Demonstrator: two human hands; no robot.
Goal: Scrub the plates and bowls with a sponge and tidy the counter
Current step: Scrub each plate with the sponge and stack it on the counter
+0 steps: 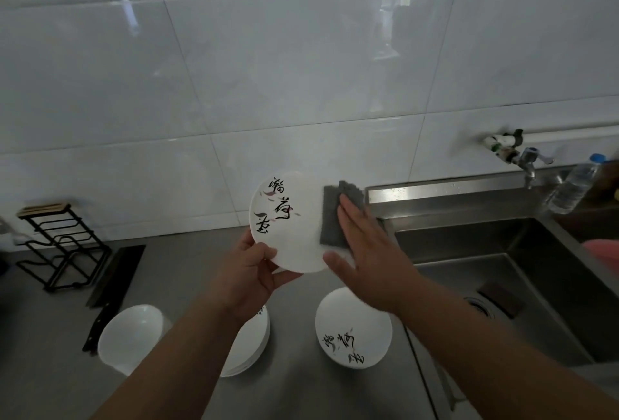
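Observation:
My left hand (249, 272) grips the lower edge of a white plate (288, 222) with black calligraphy, tilted up above the counter. My right hand (368, 252) lies flat with straight fingers on a grey sponge (335, 215), pressing it against the plate's right side. Below on the counter sit a white bowl (130, 336), a stack of white plates (249, 346) partly hidden by my left forearm, and another calligraphy plate (353, 332).
A steel sink (502, 252) lies to the right, with a tap (526, 158) and a plastic bottle (572, 188) behind it. A black wire rack (60, 245) and a knife (110, 285) sit at the left. A white tiled wall stands behind.

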